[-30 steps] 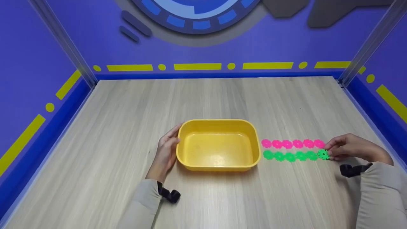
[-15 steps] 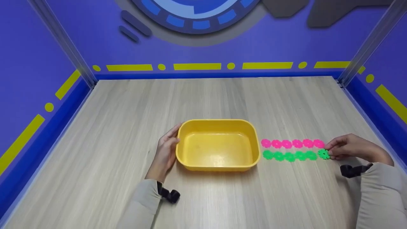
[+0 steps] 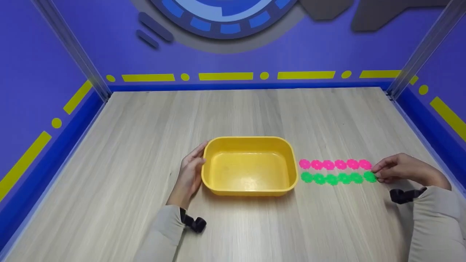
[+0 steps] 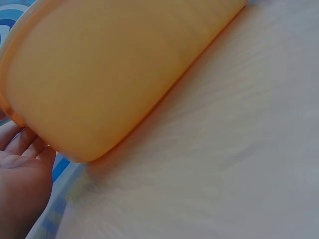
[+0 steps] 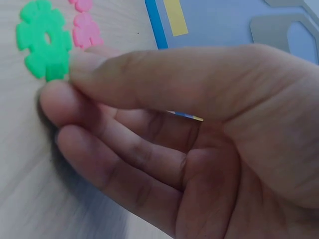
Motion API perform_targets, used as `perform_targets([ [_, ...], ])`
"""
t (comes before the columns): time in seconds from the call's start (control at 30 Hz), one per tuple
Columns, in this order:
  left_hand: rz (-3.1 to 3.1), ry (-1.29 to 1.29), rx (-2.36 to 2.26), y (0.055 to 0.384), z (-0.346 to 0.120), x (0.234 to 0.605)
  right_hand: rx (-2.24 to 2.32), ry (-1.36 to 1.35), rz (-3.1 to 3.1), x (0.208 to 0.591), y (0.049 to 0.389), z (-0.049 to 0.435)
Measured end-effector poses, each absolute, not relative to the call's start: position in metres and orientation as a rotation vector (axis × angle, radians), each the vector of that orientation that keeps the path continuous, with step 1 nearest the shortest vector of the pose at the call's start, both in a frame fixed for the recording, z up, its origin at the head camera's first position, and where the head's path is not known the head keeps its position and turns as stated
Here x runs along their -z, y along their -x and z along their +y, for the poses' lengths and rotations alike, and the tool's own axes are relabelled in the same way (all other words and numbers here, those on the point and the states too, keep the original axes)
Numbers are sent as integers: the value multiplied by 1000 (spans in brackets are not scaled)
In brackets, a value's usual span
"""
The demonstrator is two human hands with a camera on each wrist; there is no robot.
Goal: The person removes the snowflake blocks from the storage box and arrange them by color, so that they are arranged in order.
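A yellow plastic basin [image 3: 251, 171] stands on the table, with nothing inside. My left hand [image 3: 189, 171] holds it by its left end, thumb at the rim and fingers against the outer wall. In the left wrist view the fingers [image 4: 35, 144] meet the basin's side [image 4: 99, 79]. My right hand [image 3: 407, 169] pinches the edge of a green snowflake disc [image 3: 370, 177] between thumb and finger. That disc, notched with a slot in its centre in the right wrist view, is at the right end of a row of green snowflake discs [image 3: 332, 179].
A row of pink snowflake discs [image 3: 328, 165] runs just behind the green one, both rows right of the basin. Blue panels [image 3: 233, 62] wall in the wooden table [image 3: 233, 112] at the back and sides. Each wrist wears a black camera mount [image 3: 196, 224].
The green disc in my right fingers shifted slightly right, then back left, and now looks flatter against the table at the row's end. My left hand and the basin stay put.
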State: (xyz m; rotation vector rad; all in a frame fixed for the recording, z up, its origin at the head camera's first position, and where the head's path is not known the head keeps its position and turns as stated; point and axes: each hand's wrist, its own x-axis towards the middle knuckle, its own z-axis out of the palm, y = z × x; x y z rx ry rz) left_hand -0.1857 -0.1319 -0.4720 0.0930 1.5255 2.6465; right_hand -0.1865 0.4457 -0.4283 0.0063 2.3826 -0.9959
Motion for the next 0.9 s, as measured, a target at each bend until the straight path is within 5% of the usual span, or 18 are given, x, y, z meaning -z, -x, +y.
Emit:
perform_targets([
  [0.9,1823,-66,-2542,189,-134,469,879,253,2708,395,189,424],
])
